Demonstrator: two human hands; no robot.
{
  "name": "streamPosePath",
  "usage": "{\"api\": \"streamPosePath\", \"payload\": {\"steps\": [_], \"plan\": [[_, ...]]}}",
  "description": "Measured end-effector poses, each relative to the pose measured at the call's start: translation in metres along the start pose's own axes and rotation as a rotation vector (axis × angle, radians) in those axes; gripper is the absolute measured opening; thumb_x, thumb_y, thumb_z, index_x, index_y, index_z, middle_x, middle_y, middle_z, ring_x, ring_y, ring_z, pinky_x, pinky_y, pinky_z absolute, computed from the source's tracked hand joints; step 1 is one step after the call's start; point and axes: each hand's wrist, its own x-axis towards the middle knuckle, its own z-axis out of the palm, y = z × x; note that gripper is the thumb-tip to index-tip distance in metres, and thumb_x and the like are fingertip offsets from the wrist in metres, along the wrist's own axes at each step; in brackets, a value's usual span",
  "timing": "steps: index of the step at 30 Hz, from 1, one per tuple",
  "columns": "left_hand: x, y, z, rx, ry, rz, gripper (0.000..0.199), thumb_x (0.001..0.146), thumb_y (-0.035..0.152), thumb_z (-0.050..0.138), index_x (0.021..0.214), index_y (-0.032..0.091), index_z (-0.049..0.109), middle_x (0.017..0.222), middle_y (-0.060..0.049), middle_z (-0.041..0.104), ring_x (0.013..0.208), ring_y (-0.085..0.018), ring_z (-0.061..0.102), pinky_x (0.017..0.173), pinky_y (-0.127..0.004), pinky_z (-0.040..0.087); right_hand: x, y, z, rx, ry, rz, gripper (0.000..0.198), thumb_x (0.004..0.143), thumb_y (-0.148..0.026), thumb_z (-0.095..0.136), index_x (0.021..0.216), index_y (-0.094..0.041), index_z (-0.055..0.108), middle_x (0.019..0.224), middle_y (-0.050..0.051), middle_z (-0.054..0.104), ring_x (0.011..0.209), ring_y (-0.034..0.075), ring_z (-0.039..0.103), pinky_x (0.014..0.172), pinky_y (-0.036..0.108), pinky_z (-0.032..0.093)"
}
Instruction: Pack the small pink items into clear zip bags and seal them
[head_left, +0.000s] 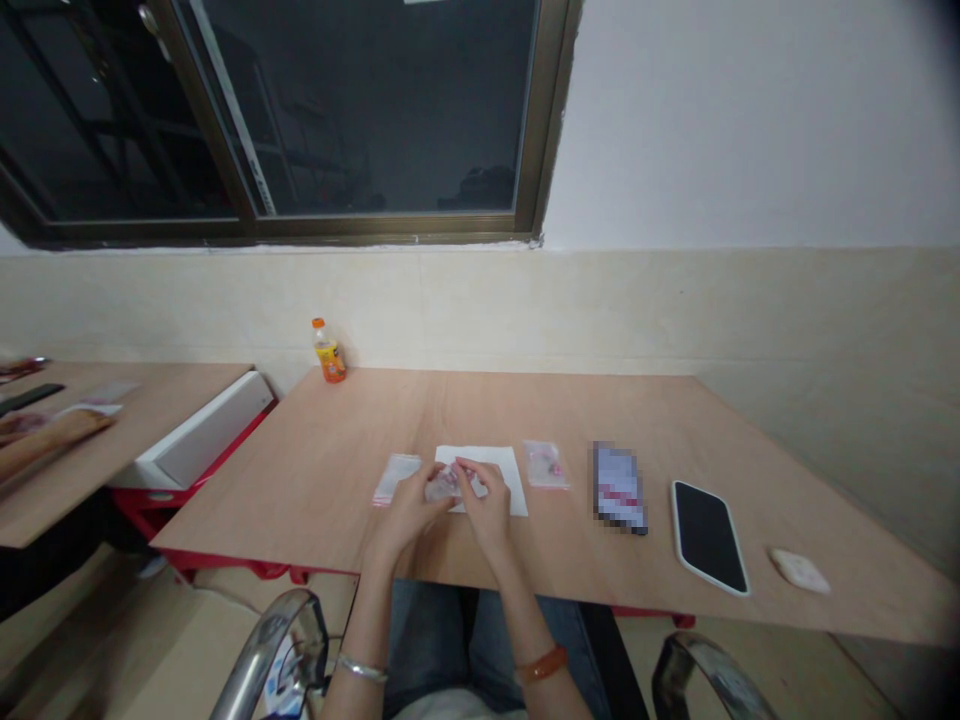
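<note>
Both wrists over the table (735,420) edge: left hand (409,505) and right hand (487,505) pinching one small clear bag (448,483) above the white sheet (504,465) (contents too blurry), looks mid-sealing; next needs firm press along its strip.

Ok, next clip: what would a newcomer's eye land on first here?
Probably the two hands, left hand and right hand, meeting over a small clear bag at the near edge of the wooden table. Next, the orange bottle standing alone at the far edge, and the dark phone lying flat to the right.
</note>
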Motion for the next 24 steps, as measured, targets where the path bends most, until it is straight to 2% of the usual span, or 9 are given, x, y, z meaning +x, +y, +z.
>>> {"api": "streamPosePath", "payload": {"steps": [4, 9, 14, 24], "plan": [[0.002, -0.004, -0.001, 0.025, 0.046, -0.016, 0.043, 0.068, 0.029, 0.067, 0.107, 0.016, 0.057, 0.108, -0.009, 0.064, 0.099, -0.023, 0.059, 0.089, -0.035, 0.045, -0.004, 0.020, 0.005, -0.050, 0.008, 0.029, 0.018, 0.082, -0.024, 0.051, 0.089, -0.018, 0.066, 0.087, 0.007, 0.066, 0.083, 0.019, 0.057, 0.076, 0.033, 0.046], [0.005, -0.004, -0.003, 0.035, 0.109, 0.022, 0.040, 0.069, 0.027, 0.065, 0.107, 0.016, 0.057, 0.107, -0.009, 0.064, 0.100, -0.023, 0.058, 0.089, -0.036, 0.045, -0.016, 0.042, 0.010, -0.261, -0.135, 0.065, 0.016, 0.080, -0.018, 0.050, 0.084, -0.018, 0.066, 0.090, 0.008, 0.063, 0.091, 0.022, 0.055, 0.082, 0.036, 0.044], [0.005, -0.003, -0.003, 0.047, 0.156, 0.025, 0.042, 0.069, 0.026, 0.065, 0.108, 0.016, 0.057, 0.110, -0.010, 0.063, 0.103, -0.023, 0.058, 0.091, -0.037, 0.044, -0.027, 0.050, 0.015, -0.433, -0.268, 0.028, 0.018, 0.080, -0.016, 0.050, 0.087, -0.019, 0.066, 0.095, 0.009, 0.061, 0.093, 0.024, 0.053, 0.084, 0.038, 0.042], [0.004, 0.004, -0.005, 0.067, 0.161, 0.019, 0.043, 0.069, 0.027, 0.065, 0.109, 0.015, 0.057, 0.111, -0.011, 0.063, 0.102, -0.023, 0.057, 0.091, -0.038, 0.043, -0.024, 0.048, 0.016, -0.433, -0.258, 0.051, 0.020, 0.081, -0.013, 0.045, 0.084, -0.018, 0.065, 0.089, 0.009, 0.063, 0.088, 0.024, 0.054, 0.080, 0.037, 0.042]]}}
